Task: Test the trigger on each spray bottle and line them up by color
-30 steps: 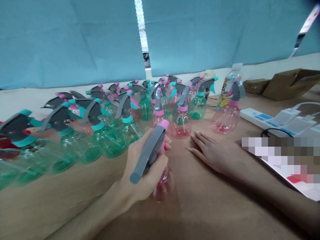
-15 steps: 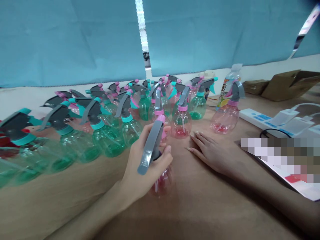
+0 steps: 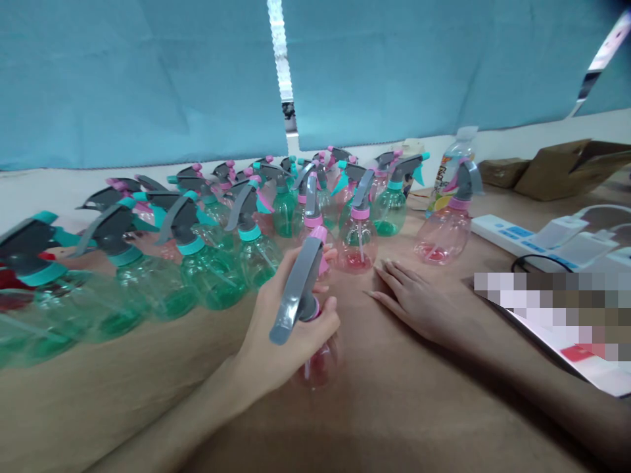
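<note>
My left hand (image 3: 290, 322) is wrapped round the neck of a pink spray bottle (image 3: 320, 364) with a grey trigger head, which stands upright near the middle of the table. Flat on the tabletop to its right, my right hand (image 3: 407, 292) has its fingers stretched out and holds nothing. Just beyond the right fingertips is another pink spray bottle (image 3: 357, 246). A further pink spray bottle (image 3: 444, 236) stands behind my right hand. Green spray bottles with turquoise collars, one of them here (image 3: 214, 282), line up to the left of my left hand.
Several more green and pink spray bottles crowd the back of the wooden table (image 3: 394, 407). At the right are a labelled drink bottle (image 3: 446, 174), a white power strip (image 3: 503, 233) with plugs, a partly blurred flat device (image 3: 566, 328) and brown cardboard (image 3: 552, 171).
My left thumb has shifted slightly on the held bottle, showing more of its purple-pink collar. My right hand stays flat in the same place.
</note>
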`<state>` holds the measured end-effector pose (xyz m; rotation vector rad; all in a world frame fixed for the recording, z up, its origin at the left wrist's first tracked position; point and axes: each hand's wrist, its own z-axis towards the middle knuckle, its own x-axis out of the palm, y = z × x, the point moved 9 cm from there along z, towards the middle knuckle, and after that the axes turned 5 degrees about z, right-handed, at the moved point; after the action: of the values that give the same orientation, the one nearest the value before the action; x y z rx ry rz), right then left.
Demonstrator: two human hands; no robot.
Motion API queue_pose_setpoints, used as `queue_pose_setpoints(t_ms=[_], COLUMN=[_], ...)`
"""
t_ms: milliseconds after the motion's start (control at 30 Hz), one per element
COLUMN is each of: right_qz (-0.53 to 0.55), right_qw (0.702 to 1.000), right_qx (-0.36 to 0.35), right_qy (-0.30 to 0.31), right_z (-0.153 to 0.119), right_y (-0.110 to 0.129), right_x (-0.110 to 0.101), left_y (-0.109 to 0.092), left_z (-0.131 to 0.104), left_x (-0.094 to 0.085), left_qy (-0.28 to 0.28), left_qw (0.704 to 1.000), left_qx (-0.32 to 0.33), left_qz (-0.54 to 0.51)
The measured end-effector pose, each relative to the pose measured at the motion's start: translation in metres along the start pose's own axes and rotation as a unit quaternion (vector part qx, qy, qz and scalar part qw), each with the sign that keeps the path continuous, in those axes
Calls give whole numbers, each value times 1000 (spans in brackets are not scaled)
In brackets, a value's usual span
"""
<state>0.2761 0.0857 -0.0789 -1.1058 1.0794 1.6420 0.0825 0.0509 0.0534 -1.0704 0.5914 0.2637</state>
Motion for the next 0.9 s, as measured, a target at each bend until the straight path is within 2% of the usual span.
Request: queue_pose_setpoints(t_ms=[233,633,900], right_qz=[0,4,9], right_qw=[1000,1000,1000], right_qx=[-6,-10,-11], right_qy=[5,1,-2], right_z=[-1,-1,-2], right_y=[1,0,-1], right_x=[0,2,1], left_y=[6,0,-9], left_z=[0,0,1], left_x=[0,-2,-8], left_qy=[-1,-9,-33], left_qw=[999,999,997], left_qx=[-26,-29,-26], left_qz=[29,32,61])
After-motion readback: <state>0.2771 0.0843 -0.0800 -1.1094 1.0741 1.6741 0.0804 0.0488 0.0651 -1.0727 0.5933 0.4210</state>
